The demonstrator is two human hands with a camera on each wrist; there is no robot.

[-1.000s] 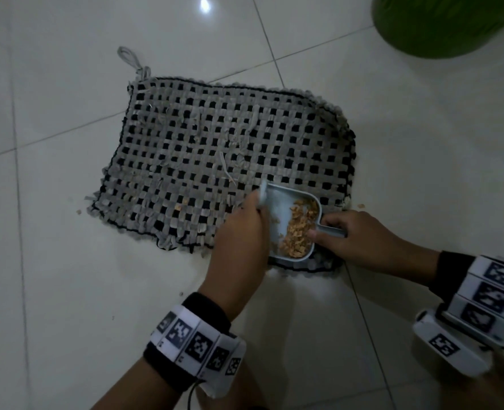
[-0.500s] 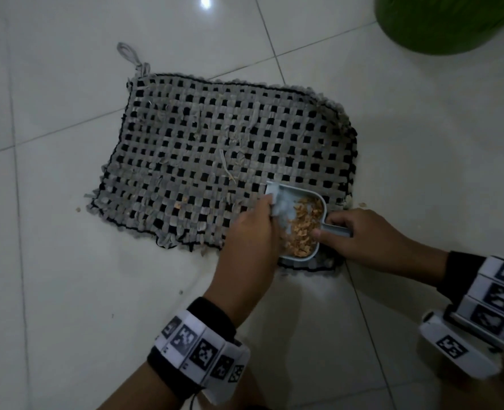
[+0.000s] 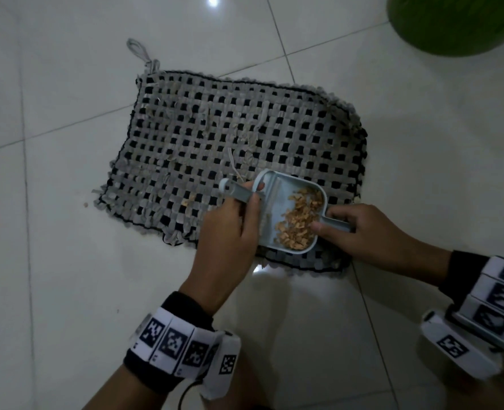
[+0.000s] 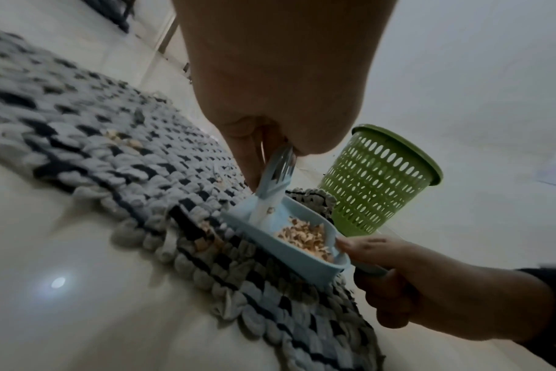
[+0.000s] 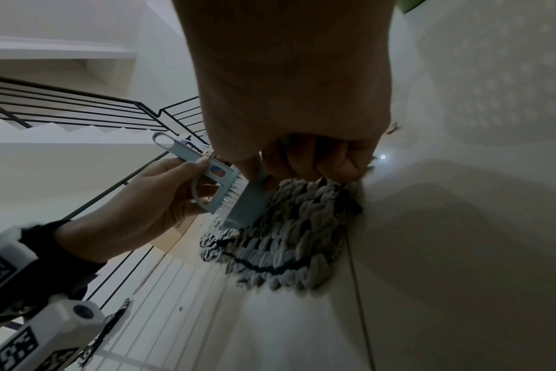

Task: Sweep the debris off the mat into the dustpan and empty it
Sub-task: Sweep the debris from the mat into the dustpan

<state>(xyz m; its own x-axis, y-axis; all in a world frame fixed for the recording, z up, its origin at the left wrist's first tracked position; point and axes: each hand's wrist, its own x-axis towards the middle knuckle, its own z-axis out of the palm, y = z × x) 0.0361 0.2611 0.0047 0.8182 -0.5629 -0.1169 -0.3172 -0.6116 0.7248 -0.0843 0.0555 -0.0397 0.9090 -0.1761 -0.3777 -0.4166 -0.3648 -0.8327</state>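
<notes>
A grey and black woven mat (image 3: 215, 137) lies on the white tiled floor. On its near right corner sits a small light-blue dustpan (image 3: 286, 199) holding a heap of tan debris (image 3: 299, 220). My right hand (image 3: 363, 232) grips the dustpan's handle. My left hand (image 3: 230, 232) holds a small light-blue brush (image 3: 239, 192) at the pan's open left edge, bristles down. In the right wrist view the brush (image 5: 213, 180) stands against the tilted dustpan (image 5: 248, 200). A few tan crumbs (image 4: 124, 140) remain on the mat (image 4: 80, 140).
A green perforated waste basket (image 4: 378, 178) stands on the floor beyond the mat's far right corner; its base (image 3: 458, 22) shows at the top right of the head view. A stair with a black railing (image 5: 80, 110) is off to the left.
My left hand has swung the brush handle out to the left, so the handle now shows over the mat. The dustpan and right hand stay in place.
</notes>
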